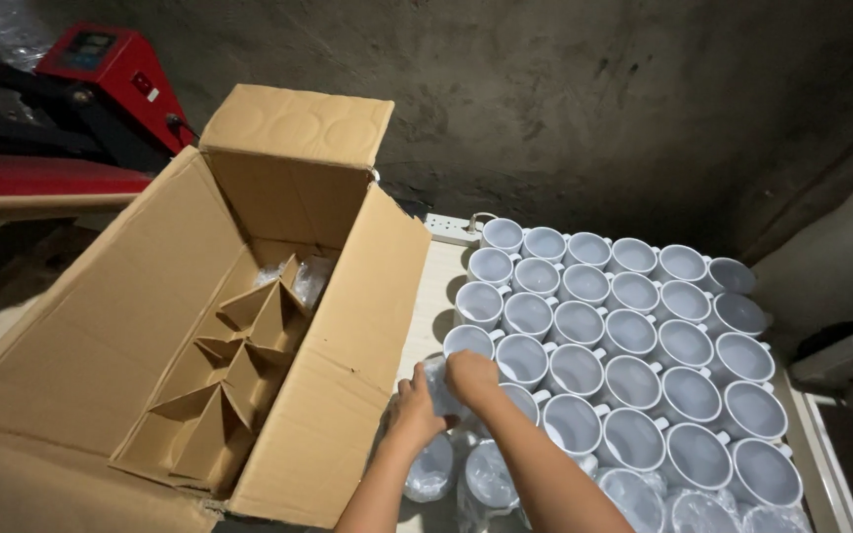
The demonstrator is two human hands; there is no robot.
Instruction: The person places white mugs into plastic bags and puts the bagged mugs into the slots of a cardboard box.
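Note:
Both of my hands meet over one white mug wrapped in clear plastic [440,387], at the near left corner of the rows of mugs. My left hand [413,407] grips it from the left side. My right hand [473,377] holds its top right, fingers curled over the wrap. Right beside them stand several bare white mugs [630,333] in tight rows on the pale table [436,286]. More plastic-wrapped mugs [491,477] lie below my forearms.
A large open cardboard box [160,336] with cardboard dividers [234,380] lies tilted at the left, some wrapped mugs deep inside. A red and black press machine [101,79] stands behind it. A white power strip [451,227] lies at the table's far edge.

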